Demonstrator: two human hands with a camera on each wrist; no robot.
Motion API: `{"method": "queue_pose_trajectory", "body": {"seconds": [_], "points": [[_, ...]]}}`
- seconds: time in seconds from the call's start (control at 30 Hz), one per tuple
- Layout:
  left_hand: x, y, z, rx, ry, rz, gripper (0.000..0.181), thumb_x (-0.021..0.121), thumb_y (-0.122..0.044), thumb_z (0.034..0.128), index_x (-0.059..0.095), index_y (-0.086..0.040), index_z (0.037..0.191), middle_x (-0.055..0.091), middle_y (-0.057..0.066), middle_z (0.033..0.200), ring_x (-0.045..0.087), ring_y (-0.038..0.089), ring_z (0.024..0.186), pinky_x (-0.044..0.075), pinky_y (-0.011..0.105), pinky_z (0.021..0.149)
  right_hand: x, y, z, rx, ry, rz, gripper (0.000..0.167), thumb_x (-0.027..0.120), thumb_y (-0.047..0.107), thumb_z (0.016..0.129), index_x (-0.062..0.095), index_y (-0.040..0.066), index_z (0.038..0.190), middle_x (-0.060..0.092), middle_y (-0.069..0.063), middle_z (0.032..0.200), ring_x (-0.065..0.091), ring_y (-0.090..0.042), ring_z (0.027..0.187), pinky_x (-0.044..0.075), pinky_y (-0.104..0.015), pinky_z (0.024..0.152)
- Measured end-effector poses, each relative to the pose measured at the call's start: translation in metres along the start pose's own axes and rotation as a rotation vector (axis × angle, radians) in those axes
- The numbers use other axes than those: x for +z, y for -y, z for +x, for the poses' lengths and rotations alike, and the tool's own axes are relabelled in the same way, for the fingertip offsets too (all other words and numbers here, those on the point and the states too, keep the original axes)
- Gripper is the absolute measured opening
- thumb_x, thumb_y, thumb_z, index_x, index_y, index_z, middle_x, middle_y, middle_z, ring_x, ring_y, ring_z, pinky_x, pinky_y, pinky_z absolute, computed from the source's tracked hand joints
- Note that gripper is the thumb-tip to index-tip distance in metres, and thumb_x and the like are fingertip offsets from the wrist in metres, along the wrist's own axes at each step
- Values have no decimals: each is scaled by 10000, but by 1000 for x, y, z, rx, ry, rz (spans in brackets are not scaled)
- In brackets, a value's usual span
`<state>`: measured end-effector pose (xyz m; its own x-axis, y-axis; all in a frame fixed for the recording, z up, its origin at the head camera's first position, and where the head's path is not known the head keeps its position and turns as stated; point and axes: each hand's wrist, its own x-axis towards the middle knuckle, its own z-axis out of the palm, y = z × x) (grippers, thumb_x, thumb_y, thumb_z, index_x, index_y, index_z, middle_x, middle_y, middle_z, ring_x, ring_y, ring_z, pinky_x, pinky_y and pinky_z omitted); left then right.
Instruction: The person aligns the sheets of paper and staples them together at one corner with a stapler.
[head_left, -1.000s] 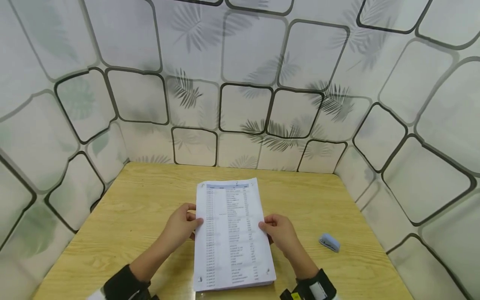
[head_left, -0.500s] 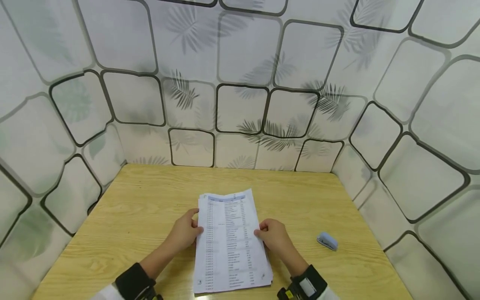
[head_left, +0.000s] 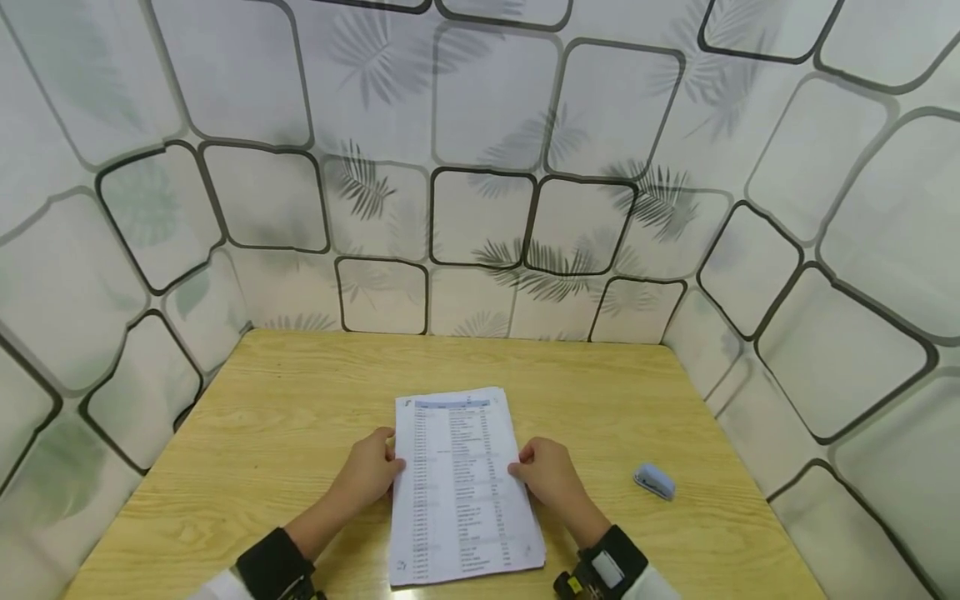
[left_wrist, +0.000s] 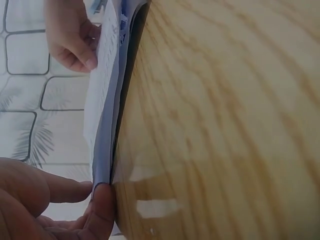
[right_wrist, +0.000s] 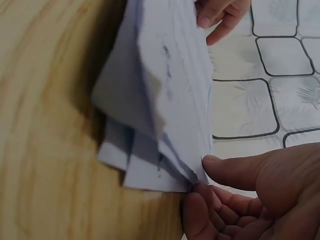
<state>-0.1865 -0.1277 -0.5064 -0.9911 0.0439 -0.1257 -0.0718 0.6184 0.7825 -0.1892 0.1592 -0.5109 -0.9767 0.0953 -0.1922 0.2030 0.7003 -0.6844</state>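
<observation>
At lower centre of the head frame, a paper stack (head_left: 467, 500) sits on or just above the desk (head_left: 285, 400); cannot tell which. Left hand (head_left: 371, 465) and right hand (head_left: 553, 475) pinch its opposite long edges, thumbs on top, probably to keep the uneven sheets together. At lower right, a blue stapler (head_left: 655, 482) lies apart, presumably out of the sheets' way. Patterned backdrop (head_left: 480, 217) beyond.

2 black wristbands (head_left: 272, 562), white sleeves (head_left: 223, 587), pale label (head_left: 608, 570) on the right wristband (head_left: 628, 552), yellow mark (head_left: 575, 584)

Sheets (left_wrist: 106, 112) seemingly between left fingers (left_wrist: 103, 206)
</observation>
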Motion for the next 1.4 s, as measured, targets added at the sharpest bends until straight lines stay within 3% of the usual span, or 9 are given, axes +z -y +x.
{"method": "queue_pose_trajectory", "body": {"seconds": [0.17, 0.27, 0.4, 0.5, 0.6, 0.77, 0.9, 1.23, 1.4], "points": [[-3, -1, -1, -6, -19, 97, 599, 670, -24, 932, 406, 155, 1439, 586, 79, 841, 575, 158, 662, 480, 278, 548, 0, 2, 0, 3, -20, -27, 168, 776, 146, 895, 634, 68, 939, 618, -58, 801, 587, -188, 637, 472, -298, 530], [-6, 0, -3, -11, -26, 98, 614, 670, -46, 937, 391, 167, 1440, 604, 82, 867, 570, 158, 691, 474, 279, 573, -5, 3, -1, -6, -33, -22, 179, 758, 162, 916, 653, 38, 991, 621, -57, 797, 589, -183, 633, 474, -296, 527], [-13, 1, -6, -76, 30, -68, 619, 606, -90, 996, 322, 154, 1489, 665, 215, 1082, 639, 178, 721, 542, 307, 581, -17, 2, -2, 9, -6, 43, 235, 719, 181, 952, 674, -11, 1081, 648, -68, 768, 627, -185, 628, 529, -308, 538], [-19, 0, -8, -141, 101, -221, 594, 500, -129, 1060, 254, 172, 1509, 576, 348, 1312, 711, 250, 866, 605, 360, 658, -25, 0, 0, 40, 53, 115, 258, 703, 177, 962, 681, -36, 1107, 680, -88, 776, 669, -195, 651, 582, -330, 572], [-25, -1, -10, -172, 145, -316, 567, 417, -138, 1090, 223, 216, 1489, 482, 398, 1401, 706, 314, 992, 618, 409, 737, -30, 0, 0, 67, 102, 165, 281, 703, 171, 959, 679, -56, 1123, 704, -104, 819, 697, -205, 677, 604, -349, 608], [-30, -4, -10, -209, 164, -415, 529, 407, -121, 1090, 263, 230, 1459, 483, 386, 1368, 685, 324, 978, 616, 432, 744, -35, 2, -1, 76, 156, 229, 331, 698, 160, 960, 658, -93, 1170, 729, -130, 890, 720, -220, 711, 613, -374, 639], [-31, -6, -9, -228, 173, -430, 541, 451, -125, 1081, 281, 232, 1450, 501, 381, 1360, 695, 308, 975, 619, 421, 729, -36, 3, -1, 73, 189, 263, 369, 694, 146, 964, 630, -125, 1207, 732, -142, 919, 723, -219, 724, 617, -382, 644], [-26, -5, -1, -273, 182, -411, 629, 613, -147, 1012, 331, 203, 1452, 595, 295, 1252, 670, 249, 925, 604, 363, 691, -32, 2, 0, 91, 207, 244, 363, 712, 166, 958, 637, -112, 1180, 712, -131, 920, 700, -208, 743, 607, -358, 636], [-22, -5, 2, -229, 182, -328, 442, 618, -84, 982, 536, 144, 1351, 681, 168, 1063, 639, 215, 846, 539, 306, 636, -27, 1, 1, 80, 221, 215, 318, 715, 174, 956, 675, -84, 1138, 703, -107, 899, 679, -198, 736, 589, -337, 610]]}}
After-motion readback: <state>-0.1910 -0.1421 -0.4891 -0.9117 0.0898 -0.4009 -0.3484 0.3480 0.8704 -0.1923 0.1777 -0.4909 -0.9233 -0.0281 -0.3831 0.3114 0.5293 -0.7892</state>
